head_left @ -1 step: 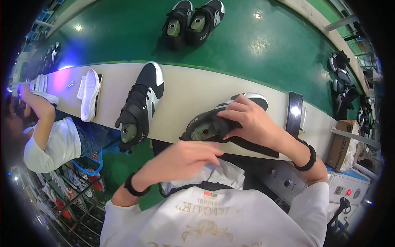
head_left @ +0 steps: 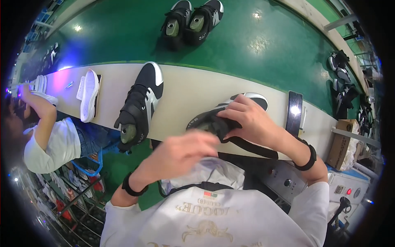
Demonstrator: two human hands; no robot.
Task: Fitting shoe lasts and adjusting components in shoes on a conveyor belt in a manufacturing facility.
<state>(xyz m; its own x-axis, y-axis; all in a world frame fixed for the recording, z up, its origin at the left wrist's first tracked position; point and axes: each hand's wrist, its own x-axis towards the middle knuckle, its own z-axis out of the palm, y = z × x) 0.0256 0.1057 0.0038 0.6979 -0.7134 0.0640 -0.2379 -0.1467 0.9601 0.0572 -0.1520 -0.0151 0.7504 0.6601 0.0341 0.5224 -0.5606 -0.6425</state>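
A black sneaker with a silver-and-white toe [head_left: 260, 99] lies on its side on the cream work surface, a green shoe last in its opening. My right hand [head_left: 249, 121] is closed on black fabric near the opening, thumb and fingers pinching it. A long black strap [head_left: 255, 149] runs out below that hand toward the near edge. Over the heel end, my left hand [head_left: 185, 150] is smeared by motion; it partly covers the last, and its fingers cannot be read. Left of both hands stands a matching black sneaker [head_left: 138, 101], also on a green last.
Beyond the cream bench [head_left: 185, 82], a green surface [head_left: 247, 45] carries a pair of sneakers [head_left: 195, 22]. White soles [head_left: 89, 94] lie left, near a co-worker's arm [head_left: 43, 105]. At right are a shiny dark curved piece [head_left: 293, 113], a cardboard box [head_left: 343, 144] and a control panel [head_left: 288, 183].
My left hand has shifted slightly up and left, over the sneaker's heel, and is more blurred. My right hand keeps its hold in the same place.
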